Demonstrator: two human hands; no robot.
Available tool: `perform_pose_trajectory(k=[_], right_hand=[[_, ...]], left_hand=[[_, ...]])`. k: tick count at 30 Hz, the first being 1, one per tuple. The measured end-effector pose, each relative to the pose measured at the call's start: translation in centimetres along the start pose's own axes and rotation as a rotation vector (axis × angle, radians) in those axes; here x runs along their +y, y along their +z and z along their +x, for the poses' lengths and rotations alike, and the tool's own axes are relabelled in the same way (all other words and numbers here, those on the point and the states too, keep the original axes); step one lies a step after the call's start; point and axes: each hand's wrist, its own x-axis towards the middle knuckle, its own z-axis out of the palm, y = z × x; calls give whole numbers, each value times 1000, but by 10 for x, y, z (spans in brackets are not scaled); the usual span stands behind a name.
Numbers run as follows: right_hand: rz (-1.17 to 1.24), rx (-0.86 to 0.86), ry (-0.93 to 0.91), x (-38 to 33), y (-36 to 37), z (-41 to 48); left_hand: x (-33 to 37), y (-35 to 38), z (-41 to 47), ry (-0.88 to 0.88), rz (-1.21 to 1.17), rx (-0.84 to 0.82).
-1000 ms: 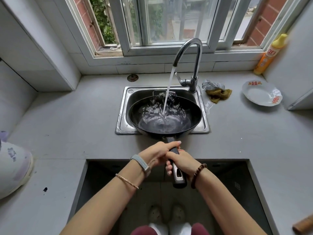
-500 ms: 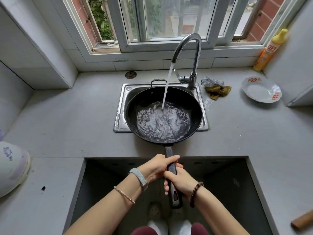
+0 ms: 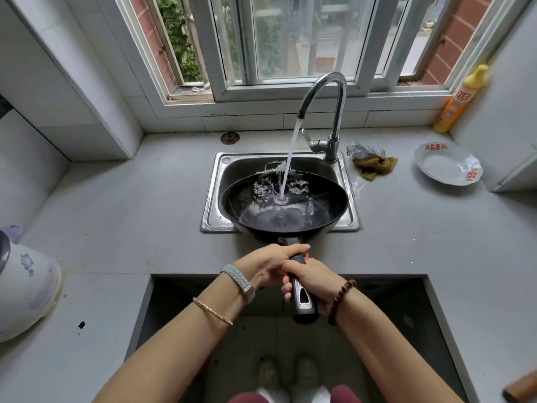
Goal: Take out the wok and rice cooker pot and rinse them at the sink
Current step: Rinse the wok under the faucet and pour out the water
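Nearest, two bare forearms reach out over a dark opening in the table (image 3: 130, 205). The left wrist wears two bands, one grey woven and one thin and gold-coloured. The right wrist wears one string of brown beads.

The left-hand grip (image 3: 267, 266) is wrapped over the top of the long black handle (image 3: 302, 301), close to the pan. The right-hand grip (image 3: 313, 282) curls round the handle just behind it, and the two touch. The handle's metal-trimmed end pokes out below them.

The wok (image 3: 319, 210) is one round, black, shallow pan held over the steel sink (image 3: 220, 175), its near rim jutting past the sink's front edge. A shiny pool of water lies inside. One white stream (image 3: 290, 152) falls from the curved chrome tap (image 3: 334, 112) and splashes at the wok's far side.

Right of the tap lie one grey wiry scrubber (image 3: 361, 149) and one crumpled olive cloth (image 3: 374, 167). Farther right sits one white plate (image 3: 447, 165) with red marks. One yellow plastic bottle (image 3: 462, 100) stands in the far corner.
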Motion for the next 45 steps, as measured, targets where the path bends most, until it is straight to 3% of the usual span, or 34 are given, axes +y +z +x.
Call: perform_pose_trajectory(k=[7, 15, 24, 31, 41, 45], right_hand=[[-174, -45, -46, 41, -15, -1], [-225, -20, 51, 92, -28, 0], [-152, -27, -74, 50, -16, -7], [7, -26, -38, 13, -2, -5], [-149, 4, -28, 55, -14, -10], [-176, 139, -14, 62, -9, -6]], left_hand=[[-37, -1, 11, 21, -43, -17], [-73, 7, 9, -52, -12, -34], [-40, 5, 0, 18, -46, -43], [-13, -1, -1, -8, 4, -58], [-48, 8, 1, 44, -89, -8], [-52, 12, 1, 78, -81, 34]])
